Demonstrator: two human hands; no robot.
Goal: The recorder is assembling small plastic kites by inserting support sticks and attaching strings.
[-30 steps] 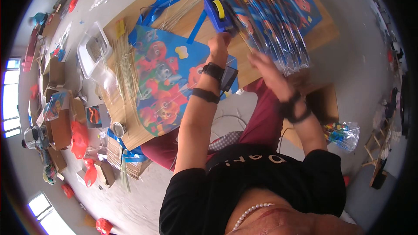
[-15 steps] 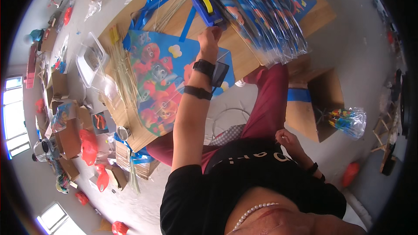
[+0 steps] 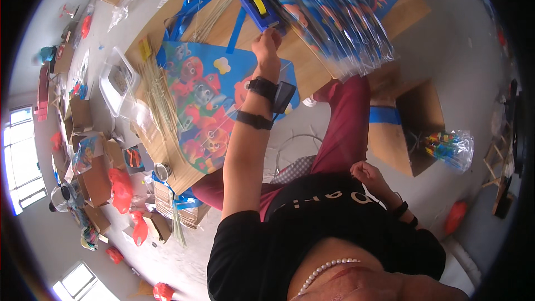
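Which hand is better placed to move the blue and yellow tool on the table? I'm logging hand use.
Left, probably. The left hand already reaches the blue and yellow tool, while the right hand rests back near the lap.

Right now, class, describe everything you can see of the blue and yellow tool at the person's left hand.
The blue tool is a blocky, plastic-looking body, dark blue, with a bright yellow strip along its top. It lies tilted on the wooden table, beside the stack of clear-wrapped colourful sheets. The left hand reaches up to its lower end, fingertips at or touching it; a firm grip cannot be told. Its exact kind is unclear.
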